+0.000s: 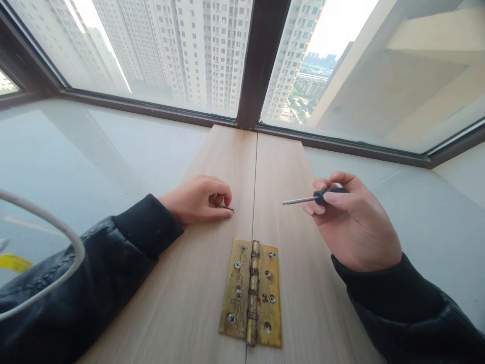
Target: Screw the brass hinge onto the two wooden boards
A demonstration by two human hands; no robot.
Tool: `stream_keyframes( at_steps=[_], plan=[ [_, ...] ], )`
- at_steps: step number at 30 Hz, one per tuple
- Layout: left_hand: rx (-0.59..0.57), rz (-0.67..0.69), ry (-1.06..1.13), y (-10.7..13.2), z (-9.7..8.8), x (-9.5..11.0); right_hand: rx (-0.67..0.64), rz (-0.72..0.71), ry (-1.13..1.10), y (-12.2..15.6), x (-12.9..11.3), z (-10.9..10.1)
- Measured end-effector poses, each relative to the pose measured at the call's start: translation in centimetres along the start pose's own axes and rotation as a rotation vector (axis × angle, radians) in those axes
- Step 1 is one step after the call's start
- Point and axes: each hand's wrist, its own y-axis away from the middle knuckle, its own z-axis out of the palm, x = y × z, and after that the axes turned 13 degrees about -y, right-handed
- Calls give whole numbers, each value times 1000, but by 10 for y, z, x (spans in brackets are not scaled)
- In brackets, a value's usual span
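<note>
Two bare hands work above a pair of pale wooden boards [306, 283]. At centre left, the left hand [200, 198] is curled, thumb and fingers closed around a small metal piece [228, 208]; its outer end shows, but the fingers cover too much to tell its exact shape. At centre right, the right hand [356, 217] grips a Phillips screwdriver [320, 197] by its black handle, the far end of which is partly covered by the fingers. The shaft is clear of the boards in the picture, its tip aimed left and slightly down, the long axis nearly level across the frame. A brass butt hinge [253, 293] lies open at lower centre, its barrel along the seam, long axis running up the frame with the top leaning slightly right. What sits inside the right leaf's lower holes is hard to make out. A yellow object [14, 263] is cut off by the left edge
</note>
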Motion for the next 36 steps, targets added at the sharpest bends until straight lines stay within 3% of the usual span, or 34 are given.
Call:
stream_keyframes(
  at_steps=[4, 12, 20, 29, 36],
  plan=[
    [29, 0, -8, -2, 0, -3, 16, -16, -6, -1, 0, 1],
    [43, -49, -96, -8, 3, -3, -121, -57, 41, 3, 7, 4],
    [87, -42, -98, -6, 3, -7, -242, -185, 134, 8, 13, 1],
    [77, -127, -121, -4, 2, -7, -246, -433, 230, 17, 14, 2],
    [53, -194, -89, -2, 0, -6, -342, -422, 277, 29, 11, 2]
  ],
)
